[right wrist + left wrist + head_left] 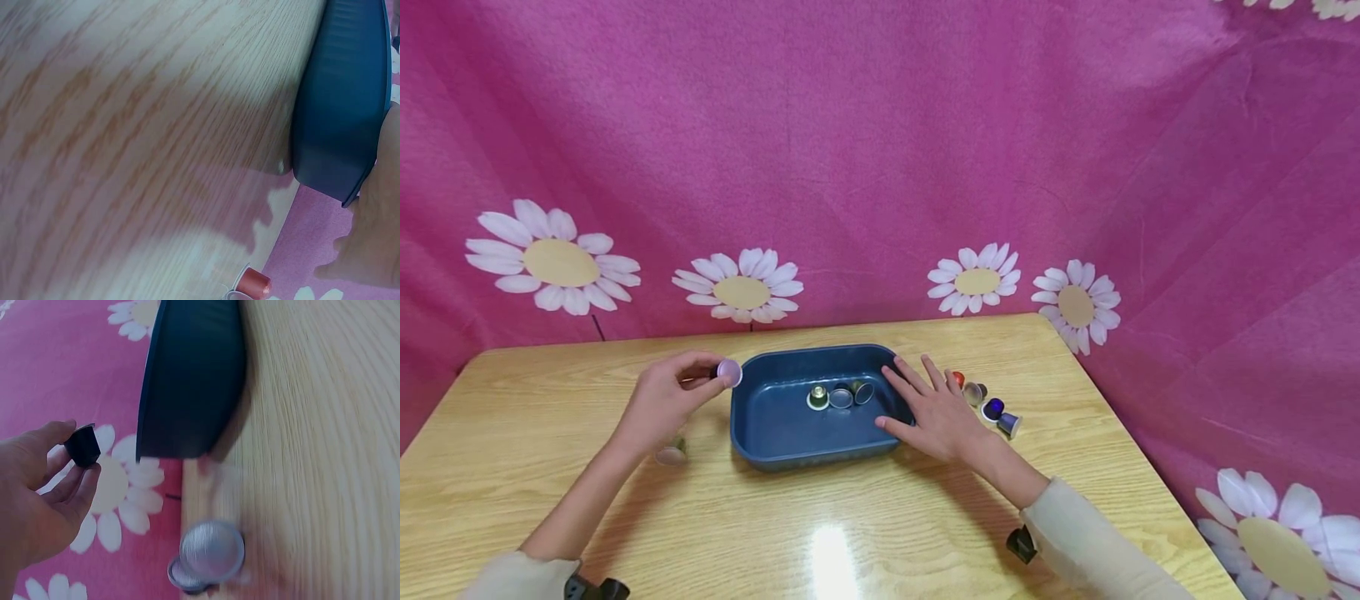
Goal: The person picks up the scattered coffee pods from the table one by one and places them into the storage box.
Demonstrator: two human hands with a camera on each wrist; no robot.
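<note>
Between thumb and fingertips, my left hand pinches a dark coffee capsule, held just off the left rim of a blue baking dish. Its pale lid faces the dish in the head view. My right hand spreads its fingers over the dish's right rim and holds nothing. Inside the dish are a green capsule standing upright, a capsule with its silvery lid showing, and an olive capsule on its side. Another capsule lies on the table below my left forearm, partly hidden.
Right of the dish, beyond my right hand, lie a red capsule, a greyish capsule, a dark blue capsule and a purple capsule. A pink cloth with daisies hangs behind the wooden table.
</note>
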